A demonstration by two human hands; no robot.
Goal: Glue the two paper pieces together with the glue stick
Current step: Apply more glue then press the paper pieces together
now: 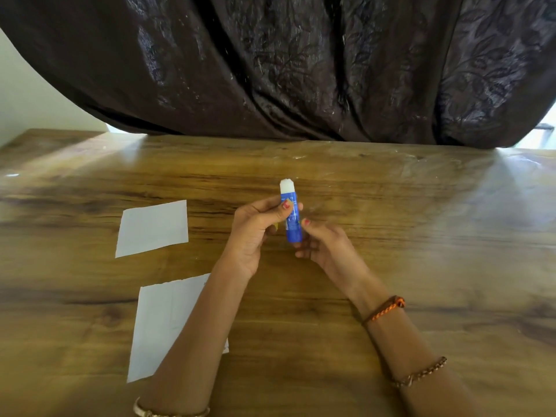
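A blue glue stick [292, 224] stands upright above the table's middle, uncapped, with white glue showing at its top. My left hand [254, 233] grips its upper barrel between thumb and fingers; a bit of yellow shows in that palm. My right hand [320, 243] holds the stick's lower end with its fingertips. A small white paper piece [152, 227] lies flat on the table to the left of my hands. A larger white paper piece [164, 323] lies nearer to me, partly hidden under my left forearm.
The wooden table [421, 236] stretches wide to the right and front. A dark patterned curtain [301, 70] hangs along its far edge. A pale wall shows at the far left. Bracelets sit on both wrists.
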